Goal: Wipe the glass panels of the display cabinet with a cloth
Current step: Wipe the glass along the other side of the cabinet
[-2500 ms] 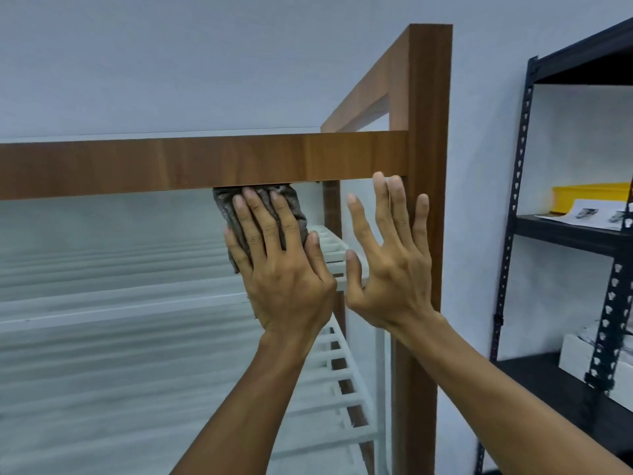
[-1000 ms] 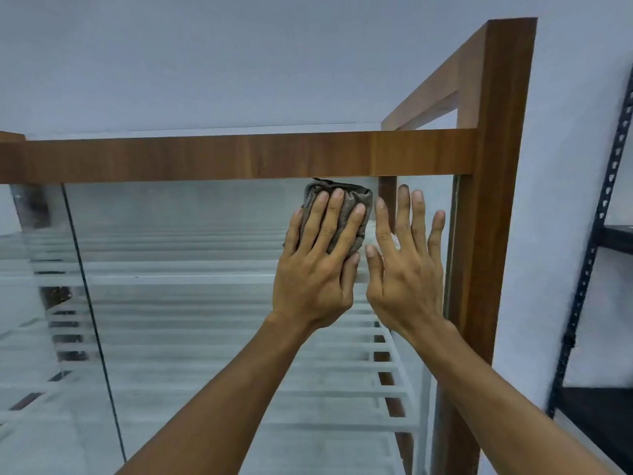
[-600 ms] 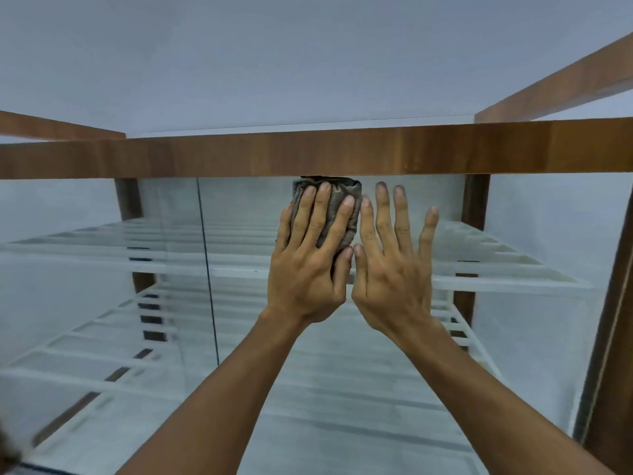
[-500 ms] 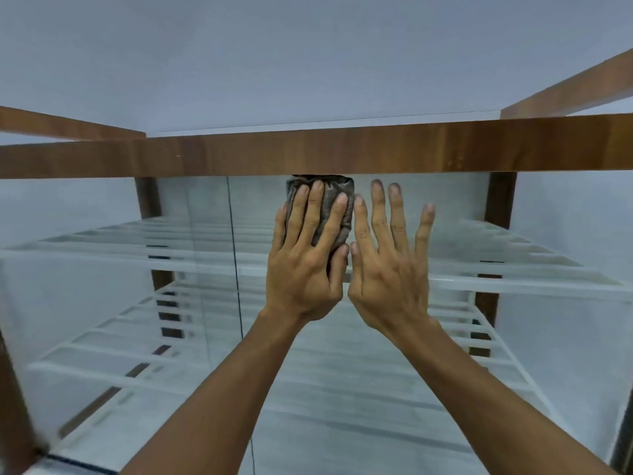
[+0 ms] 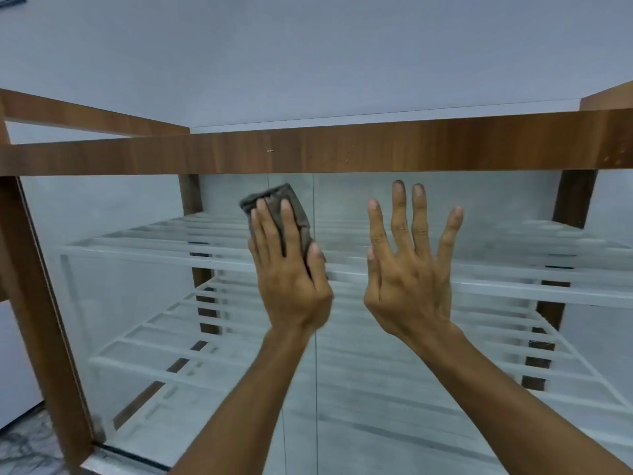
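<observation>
Cloth pressed to the cabinet's front glass, near its top edge.
In the head view, the left hand [image 5: 291, 269] is flattening a grey cloth [image 5: 277, 214] against the glass panel [image 5: 137, 269] just below the wooden top rail [image 5: 342, 149]; the right hand [image 5: 411, 269] is hovering beside it, fingers spread and holding nothing. White slatted shelves [image 5: 154, 248] are showing blurred behind the glass, and a pale wall [image 5: 308, 46] is rising behind the cabinet.

Bare forearms, seemingly no sleeves.
</observation>
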Tool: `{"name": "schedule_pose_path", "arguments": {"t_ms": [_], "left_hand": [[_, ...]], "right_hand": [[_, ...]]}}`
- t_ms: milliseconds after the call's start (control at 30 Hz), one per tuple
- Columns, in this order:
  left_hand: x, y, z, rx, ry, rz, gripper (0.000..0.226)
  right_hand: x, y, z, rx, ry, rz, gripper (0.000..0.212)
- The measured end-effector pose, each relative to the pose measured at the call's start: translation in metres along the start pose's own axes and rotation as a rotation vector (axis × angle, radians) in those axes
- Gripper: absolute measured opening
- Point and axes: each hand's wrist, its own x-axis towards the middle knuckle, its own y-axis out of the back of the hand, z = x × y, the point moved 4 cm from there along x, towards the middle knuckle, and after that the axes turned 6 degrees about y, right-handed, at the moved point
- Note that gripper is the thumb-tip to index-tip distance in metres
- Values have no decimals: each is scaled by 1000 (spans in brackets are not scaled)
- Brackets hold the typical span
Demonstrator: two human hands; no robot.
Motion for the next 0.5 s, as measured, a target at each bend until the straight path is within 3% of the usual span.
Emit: {"name": "schedule_pose_path", "arguments": {"t_ms": [67, 200, 300, 400, 433, 500], "left_hand": [[-28, -8, 9, 55, -71, -77, 65], [-13, -10, 14, 114, -415, -126, 63], [10, -7, 9, 66, -223, -35, 64], [-40, -16, 23, 36, -27, -60, 64], [-60, -22, 32, 39, -80, -104, 64], [-71, -29, 45, 81, -345, -183, 63]], "right_hand": [[-1, 0, -1, -13, 2, -5, 65], [-3, 1, -1, -40, 13, -19, 64], [-5, 1, 1, -11, 18, 2, 61], [-15, 3, 8, 56, 50, 25, 59], [-22, 4, 11, 72, 59, 27, 59], [-38, 7, 21, 77, 56, 32, 59]]}}
